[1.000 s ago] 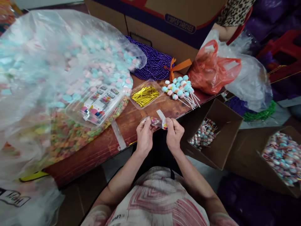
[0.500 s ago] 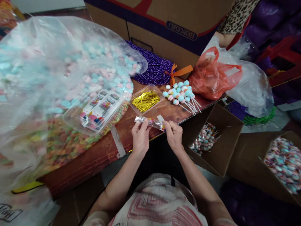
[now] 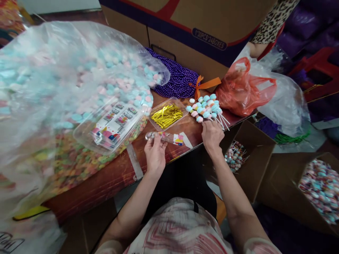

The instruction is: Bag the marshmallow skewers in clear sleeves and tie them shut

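Note:
In my left hand [image 3: 155, 155] a small clear printed wrapper bag [image 3: 169, 137] is pinched near one end, its colourful printed end pointing right. My right hand [image 3: 212, 137] is at the near side of a pile of candy skewers [image 3: 206, 106], with pink, blue and white candies on white sticks. Its fingers are closed over the stick of the nearest skewer, which they partly hide. Between the hands and the pile lies a clear tray of gold twist ties [image 3: 166, 115]. Another clear tray [image 3: 79, 135] holds a stack of printed bags [image 3: 116, 123].
Large clear bags of pastel candy [image 3: 106, 67] and ring-shaped candy [image 3: 79, 165] fill the left. Purple beads [image 3: 177, 79] and a big carton [image 3: 185, 21] stand behind, a red plastic bag [image 3: 246, 88] at right. Open cartons [image 3: 256, 158] hold wrapped skewers. Another person's sleeve [image 3: 275, 23] shows upper right.
My right hand has let go of the wrapper bag and moved right to the candy skewers. My left hand still holds the bag, which now lies stretched out to the right.

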Action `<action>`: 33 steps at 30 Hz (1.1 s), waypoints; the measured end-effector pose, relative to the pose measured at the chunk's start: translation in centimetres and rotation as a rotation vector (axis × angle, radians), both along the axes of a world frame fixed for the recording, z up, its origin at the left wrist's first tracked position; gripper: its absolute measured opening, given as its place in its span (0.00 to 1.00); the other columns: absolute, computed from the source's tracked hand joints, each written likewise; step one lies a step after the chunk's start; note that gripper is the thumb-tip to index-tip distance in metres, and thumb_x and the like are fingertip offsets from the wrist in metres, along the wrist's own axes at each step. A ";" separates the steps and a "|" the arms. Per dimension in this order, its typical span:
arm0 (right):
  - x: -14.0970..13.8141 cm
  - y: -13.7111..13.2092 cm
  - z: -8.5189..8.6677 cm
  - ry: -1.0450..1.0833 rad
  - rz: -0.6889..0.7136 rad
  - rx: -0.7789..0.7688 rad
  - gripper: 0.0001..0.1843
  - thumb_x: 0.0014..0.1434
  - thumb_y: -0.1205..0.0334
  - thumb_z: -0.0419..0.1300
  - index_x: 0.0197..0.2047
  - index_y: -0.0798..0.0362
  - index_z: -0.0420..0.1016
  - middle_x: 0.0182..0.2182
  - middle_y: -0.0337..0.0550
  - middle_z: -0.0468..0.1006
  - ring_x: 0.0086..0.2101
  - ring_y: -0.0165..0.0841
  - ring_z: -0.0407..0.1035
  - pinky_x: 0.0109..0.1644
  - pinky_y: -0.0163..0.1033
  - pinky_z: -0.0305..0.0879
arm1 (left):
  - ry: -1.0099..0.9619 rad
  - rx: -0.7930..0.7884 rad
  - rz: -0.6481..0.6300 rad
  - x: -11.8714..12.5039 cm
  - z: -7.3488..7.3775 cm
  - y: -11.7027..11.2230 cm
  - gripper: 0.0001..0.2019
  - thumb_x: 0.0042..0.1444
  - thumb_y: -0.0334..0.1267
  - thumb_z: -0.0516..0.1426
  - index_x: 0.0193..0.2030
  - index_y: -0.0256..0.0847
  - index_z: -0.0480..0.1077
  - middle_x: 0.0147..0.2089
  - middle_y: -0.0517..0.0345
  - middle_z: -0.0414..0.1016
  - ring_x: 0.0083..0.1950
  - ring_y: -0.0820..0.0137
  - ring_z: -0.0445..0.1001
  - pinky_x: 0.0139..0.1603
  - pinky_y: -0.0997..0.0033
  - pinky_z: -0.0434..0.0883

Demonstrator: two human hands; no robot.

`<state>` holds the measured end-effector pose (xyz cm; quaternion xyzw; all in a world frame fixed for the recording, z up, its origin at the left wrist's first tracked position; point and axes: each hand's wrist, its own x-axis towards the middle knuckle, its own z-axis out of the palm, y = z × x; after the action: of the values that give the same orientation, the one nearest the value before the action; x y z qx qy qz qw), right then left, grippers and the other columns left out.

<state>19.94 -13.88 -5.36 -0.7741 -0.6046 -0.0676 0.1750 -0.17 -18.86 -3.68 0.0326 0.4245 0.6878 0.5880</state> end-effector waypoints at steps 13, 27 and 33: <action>-1.5 -11.7 1.9 0.781 0.231 0.297 0.07 0.64 0.60 0.62 0.35 0.50 0.78 0.29 0.39 0.77 0.31 0.33 0.70 0.37 0.40 0.65 | -0.080 -0.142 -0.064 -1.1 0.3 0.9 0.14 0.54 0.47 0.68 0.34 0.40 0.73 0.34 0.59 0.79 0.36 0.75 0.77 0.42 0.73 0.69; 0.2 -13.1 2.7 0.482 0.449 0.267 0.07 0.66 0.64 0.61 0.36 0.48 0.81 0.32 0.43 0.81 0.33 0.36 0.72 0.39 0.44 0.67 | -0.015 -0.052 -0.137 -1.6 0.3 -0.1 0.13 0.49 0.42 0.71 0.34 0.42 0.72 0.33 0.62 0.79 0.33 0.74 0.77 0.38 0.73 0.71; -0.6 -12.8 2.6 0.665 0.450 0.238 0.06 0.64 0.63 0.62 0.35 0.48 0.81 0.31 0.42 0.81 0.32 0.35 0.73 0.38 0.44 0.69 | 0.162 0.097 -0.088 -1.5 0.1 -0.3 0.11 0.50 0.41 0.70 0.34 0.43 0.74 0.33 0.64 0.77 0.33 0.76 0.77 0.39 0.74 0.72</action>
<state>19.38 -26.65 -2.80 -0.5766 -0.6571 0.1566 0.4595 -1.66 -19.19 -3.55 0.1351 0.4349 0.6763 0.5790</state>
